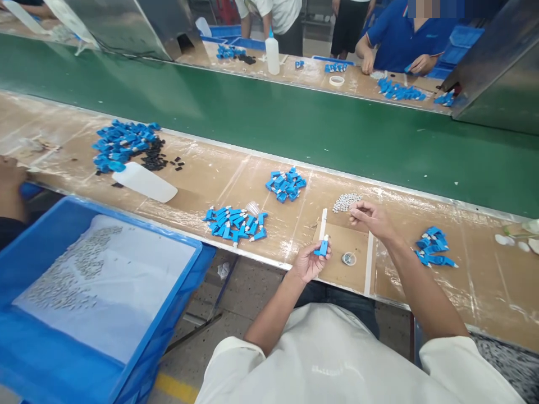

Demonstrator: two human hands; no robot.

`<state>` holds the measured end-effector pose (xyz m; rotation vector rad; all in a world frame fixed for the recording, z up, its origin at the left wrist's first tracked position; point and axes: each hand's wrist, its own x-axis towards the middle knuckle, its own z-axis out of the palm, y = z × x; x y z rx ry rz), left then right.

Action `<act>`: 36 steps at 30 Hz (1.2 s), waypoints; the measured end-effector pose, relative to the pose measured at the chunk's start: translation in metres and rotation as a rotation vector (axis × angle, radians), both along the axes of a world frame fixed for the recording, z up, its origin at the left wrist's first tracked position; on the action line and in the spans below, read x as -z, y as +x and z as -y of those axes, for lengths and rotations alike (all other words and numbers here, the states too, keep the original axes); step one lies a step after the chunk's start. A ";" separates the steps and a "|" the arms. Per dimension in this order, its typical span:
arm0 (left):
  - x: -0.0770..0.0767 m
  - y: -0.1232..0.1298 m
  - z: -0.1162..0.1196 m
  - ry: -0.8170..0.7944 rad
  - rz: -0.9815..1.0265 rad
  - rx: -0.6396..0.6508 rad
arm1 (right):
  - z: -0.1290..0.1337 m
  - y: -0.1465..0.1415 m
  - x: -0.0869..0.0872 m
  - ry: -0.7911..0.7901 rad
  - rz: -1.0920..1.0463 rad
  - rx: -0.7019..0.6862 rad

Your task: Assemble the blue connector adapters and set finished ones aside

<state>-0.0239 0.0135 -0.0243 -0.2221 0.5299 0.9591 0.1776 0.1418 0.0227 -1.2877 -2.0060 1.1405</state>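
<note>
My left hand [309, 262] grips a small blue plastic piece [323, 247] with a white tip, close to the bench's front edge. My right hand [370, 217] is beside a pile of small pale pieces [346, 202], its thumb and fingers pinched together. Whatever is between those fingertips is too small to make out. Between my hands lies a small round dish [348, 258] with tiny contents. Two heaps of blue pieces lie to the left, a nearer heap [236, 223] and a farther heap [286, 184]. More blue pieces [433, 247] lie right of my right forearm.
A green conveyor belt [252, 112] runs behind the bench. Farther left are a large blue heap [122, 143], black pieces [155, 156] and a white bottle [145, 182] on its side. A blue tray [193, 249] stands lower left. Across the belt, a person in blue [391, 33] handles pieces.
</note>
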 end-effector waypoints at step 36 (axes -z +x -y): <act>-0.073 0.009 0.007 -0.011 0.025 0.214 | 0.089 -0.011 -0.064 0.353 -0.142 -0.281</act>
